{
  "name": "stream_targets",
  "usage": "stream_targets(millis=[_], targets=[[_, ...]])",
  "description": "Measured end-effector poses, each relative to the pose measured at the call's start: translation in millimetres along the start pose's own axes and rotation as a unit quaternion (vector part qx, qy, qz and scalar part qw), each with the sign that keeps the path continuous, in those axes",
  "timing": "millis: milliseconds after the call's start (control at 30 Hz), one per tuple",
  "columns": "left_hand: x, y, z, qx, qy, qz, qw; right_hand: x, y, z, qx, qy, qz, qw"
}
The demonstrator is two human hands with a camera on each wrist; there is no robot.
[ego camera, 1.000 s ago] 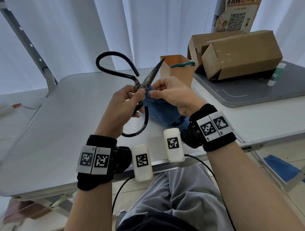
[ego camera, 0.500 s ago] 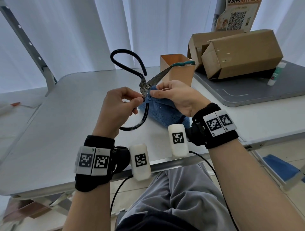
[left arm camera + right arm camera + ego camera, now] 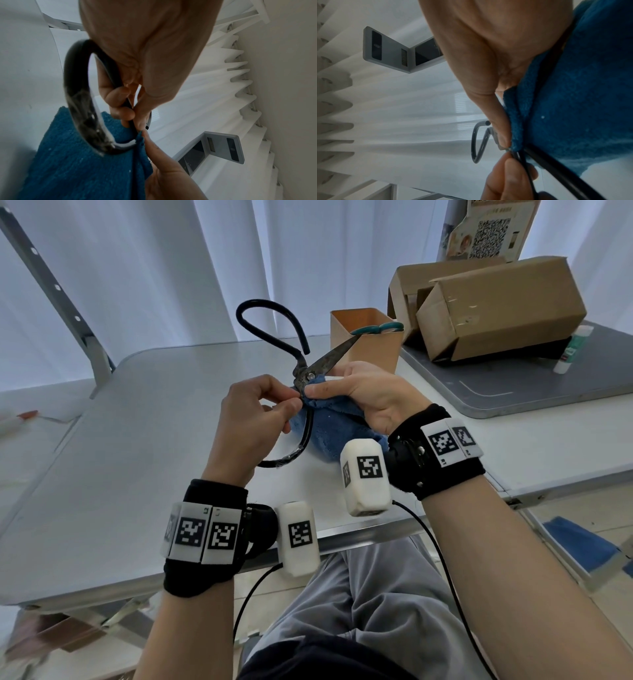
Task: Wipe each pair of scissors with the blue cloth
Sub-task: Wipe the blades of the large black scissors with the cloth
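Observation:
Large black iron scissors (image 3: pixel 310 373) with two big loop handles are held above the table, blades pointing up right toward the box. My left hand (image 3: pixel 274 402) pinches the lower handle just below the pivot; the same black handle (image 3: pixel 80 108) loops beside my fingers in the left wrist view. My right hand (image 3: pixel 356 392) grips the blue cloth (image 3: pixel 329 429) and presses it to the scissors at the pivot, thumb on top. The blue cloth (image 3: pixel 573 108) is folded around the black handle (image 3: pixel 556 171) in the right wrist view. A teal-handled pair of scissors (image 3: pixel 376 329) stands in the small brown box (image 3: pixel 370 350).
The grey folding table (image 3: pixel 137 440) lies below my hands. At the back right, two cardboard boxes (image 3: pixel 496 309) rest on a second grey board, with a glue stick (image 3: pixel 572 347) beside them. White curtains hang behind. Another blue cloth (image 3: pixel 579 539) lies on the floor at right.
The scissors turned and shifted right, blades tilting lower toward the box. My right hand slid the cloth down the blades to the pivot, and my left grip moved from the blade's base to the handle.

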State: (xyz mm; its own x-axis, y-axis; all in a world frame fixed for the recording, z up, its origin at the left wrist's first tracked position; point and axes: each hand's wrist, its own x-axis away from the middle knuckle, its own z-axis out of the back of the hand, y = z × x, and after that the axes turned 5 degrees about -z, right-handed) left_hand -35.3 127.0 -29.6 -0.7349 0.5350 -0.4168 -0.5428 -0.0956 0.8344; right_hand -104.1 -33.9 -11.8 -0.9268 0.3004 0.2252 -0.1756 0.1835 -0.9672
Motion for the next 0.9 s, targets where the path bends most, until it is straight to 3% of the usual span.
stream_targets(millis=[233, 533, 733, 900], targets=[[-2.9, -2.6, 5.4, 0.003, -0.004, 0.006, 1.000, -3.8, 1.8, -4.0, -0.008, 0.026, 0.013, 1.000], [-3.4, -3.8, 4.2, -0.004, 0.012, 0.022, 1.000, -11.3, 2.2, -6.1, 0.022, 0.177, 0.062, 0.982], [-6.8, 1.5, 4.9, -0.010, -0.042, 0.055, 0.998, -13.1, 3.8, -4.4, 0.035, 0.191, 0.074, 0.978], [-8.2, 1.3, 5.6, 0.016, -0.035, 0.079, 0.996, -14.6, 4.3, -0.8, 0.024, 0.195, 0.087, 0.977]])
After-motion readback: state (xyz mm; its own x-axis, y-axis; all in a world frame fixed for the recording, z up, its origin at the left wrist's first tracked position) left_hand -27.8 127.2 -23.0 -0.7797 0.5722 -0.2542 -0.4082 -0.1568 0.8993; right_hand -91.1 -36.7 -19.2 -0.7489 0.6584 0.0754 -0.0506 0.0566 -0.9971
